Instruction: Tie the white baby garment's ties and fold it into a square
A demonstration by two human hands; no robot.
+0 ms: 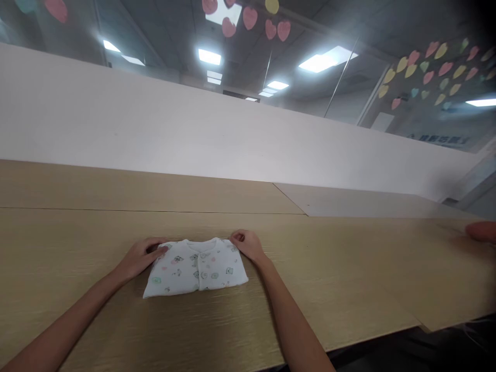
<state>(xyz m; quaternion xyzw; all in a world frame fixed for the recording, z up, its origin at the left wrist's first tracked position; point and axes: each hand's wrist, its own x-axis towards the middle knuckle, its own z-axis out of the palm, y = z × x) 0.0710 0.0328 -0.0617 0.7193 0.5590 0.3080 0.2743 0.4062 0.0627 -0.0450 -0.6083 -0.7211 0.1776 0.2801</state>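
Note:
A folded white baby top [194, 271] with small animal prints lies flat on the wooden table [349, 268]. Its round neckline faces away from me, and a placket runs down the middle. At the far left corner, my left hand [145, 256] has its thumb on the cloth, with the fingers curled by the far edge. My right hand [246, 244] pinches the far right corner between thumb and fingertips. Both forearms reach in from the near side, one on each side of the top.
An orange-red object [480, 231], cut off by the frame, is at the right edge of the table. Behind the table runs a low white wall [194, 139], with glass above it bearing heart-shaped paper notes [250, 18]. A pale board [349, 201] adjoins the wall.

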